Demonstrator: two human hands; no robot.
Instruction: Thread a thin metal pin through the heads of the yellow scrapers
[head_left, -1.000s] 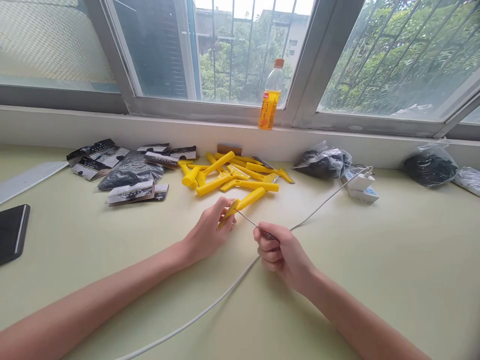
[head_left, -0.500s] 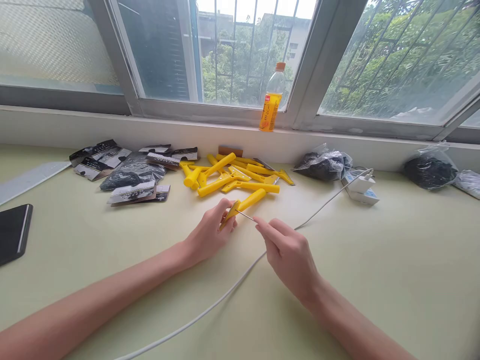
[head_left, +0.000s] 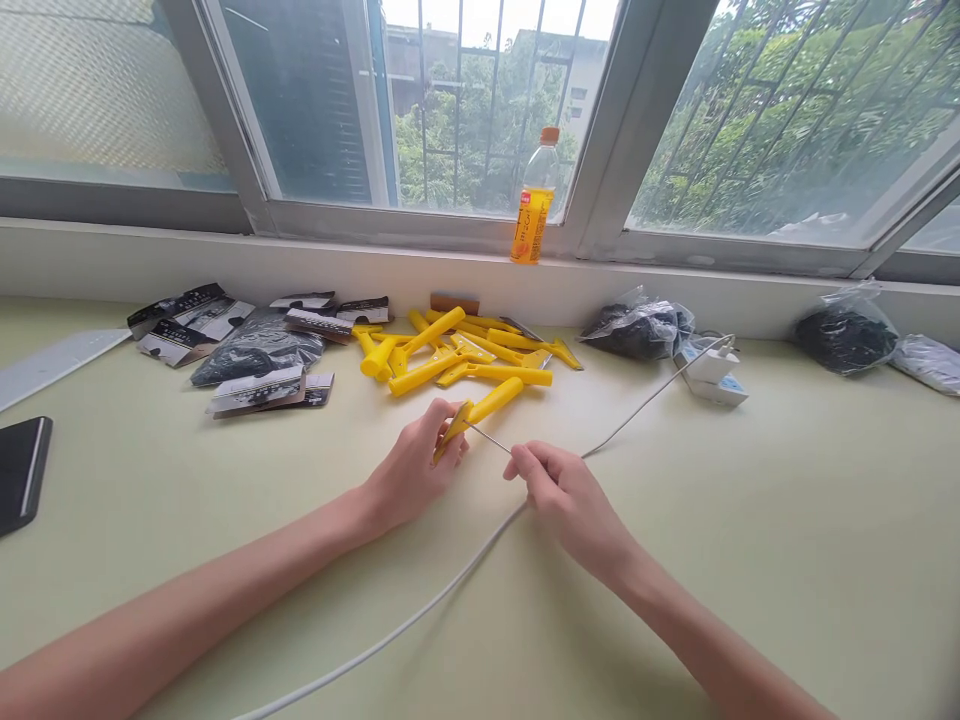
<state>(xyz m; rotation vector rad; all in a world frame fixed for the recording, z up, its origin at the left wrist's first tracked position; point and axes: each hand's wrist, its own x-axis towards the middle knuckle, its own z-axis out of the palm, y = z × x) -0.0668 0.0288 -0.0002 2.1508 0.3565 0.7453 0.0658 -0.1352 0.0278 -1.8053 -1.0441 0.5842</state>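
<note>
My left hand (head_left: 420, 455) is closed around the head of a yellow scraper (head_left: 496, 400), whose handle points up and to the right. In my right hand (head_left: 566, 505) is a screwdriver (head_left: 489, 438); its thin metal shaft shows, while the grip is hidden in my fingers. The shaft's tip meets the scraper near its head. Just beyond my hands lies a pile of yellow scrapers (head_left: 424, 373), several with metal blades showing.
Black-and-white printed cards (head_left: 259, 388) and a dark plastic bag (head_left: 259, 345) lie left of the pile. A white cable (head_left: 420, 620) crosses the table under my right hand to a white plug (head_left: 712, 365). A phone (head_left: 19, 470) rests far left. An orange-capped bottle (head_left: 534, 210) stands on the sill.
My right hand has turned, its fingers now curled more tightly around the screwdriver. My left hand keeps its hold on the scraper. The whole view has shifted slightly.
</note>
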